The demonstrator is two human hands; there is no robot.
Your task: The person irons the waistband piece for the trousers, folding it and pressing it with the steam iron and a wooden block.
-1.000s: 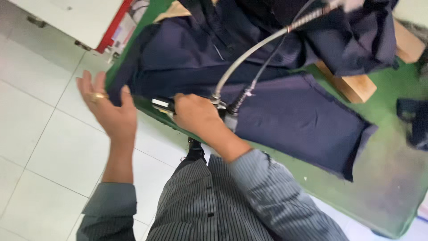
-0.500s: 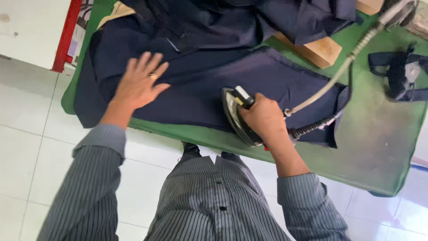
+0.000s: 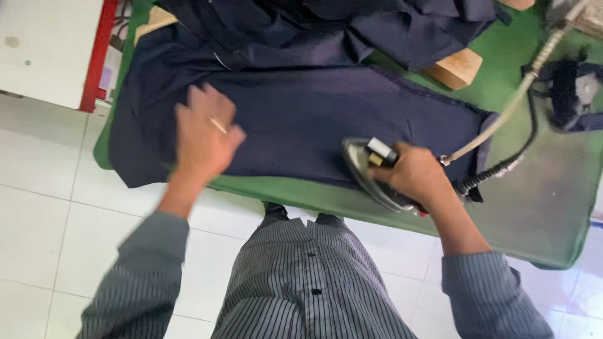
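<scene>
A dark navy garment point(image 3: 301, 119) lies spread flat on a green padded ironing table point(image 3: 540, 207). My left hand point(image 3: 204, 138), fingers together and a ring on one finger, rests flat on the cloth near its front left part. My right hand point(image 3: 414, 174) grips the handle of a steam iron point(image 3: 367, 168), which sits on the cloth near the table's front edge. A pale steam hose point(image 3: 502, 119) and a black cable point(image 3: 502, 166) run from the iron up to the right.
More dark cloth point(image 3: 389, 25) is heaped at the back of the table. A wooden block point(image 3: 455, 66) lies behind the garment. A dark object point(image 3: 568, 94) sits at the right. A white cabinet with a red edge point(image 3: 50, 50) stands at the left on the white tiled floor point(image 3: 44, 201).
The iron has slid from the garment's left end to its right part. My left hand came down from the air onto the cloth and now smooths it.
</scene>
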